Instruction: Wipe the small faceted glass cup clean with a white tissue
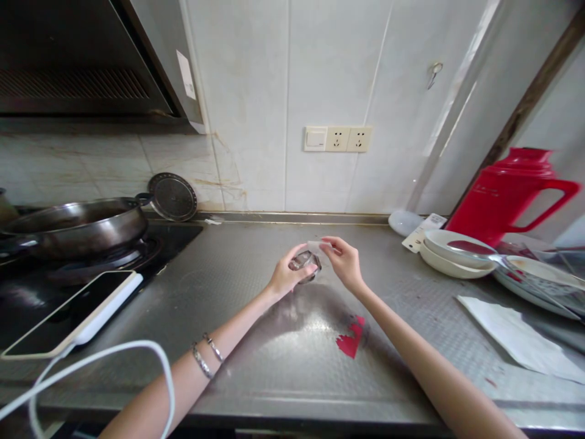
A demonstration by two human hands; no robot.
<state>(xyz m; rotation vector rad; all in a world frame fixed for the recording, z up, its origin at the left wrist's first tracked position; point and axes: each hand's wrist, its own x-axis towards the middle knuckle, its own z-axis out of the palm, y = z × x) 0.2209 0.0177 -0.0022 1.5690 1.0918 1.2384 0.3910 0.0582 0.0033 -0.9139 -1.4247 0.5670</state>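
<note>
My left hand (287,274) is wrapped round a small, clear, faceted container (305,266) with something dark in it, held above the metal counter. Close on its right, my right hand (343,262) pinches a thin whitish strip (315,246) between thumb and fingers, at the container's upper edge. Whether the strip is fixed to the container cannot be made out. Torn red pieces (351,338) lie on the counter below my hands.
On the left are a pan (77,228) on the stove and a phone (68,314) with a white cable. A red thermos (503,195), stacked bowls (457,259) and a white paper sheet (521,338) are on the right.
</note>
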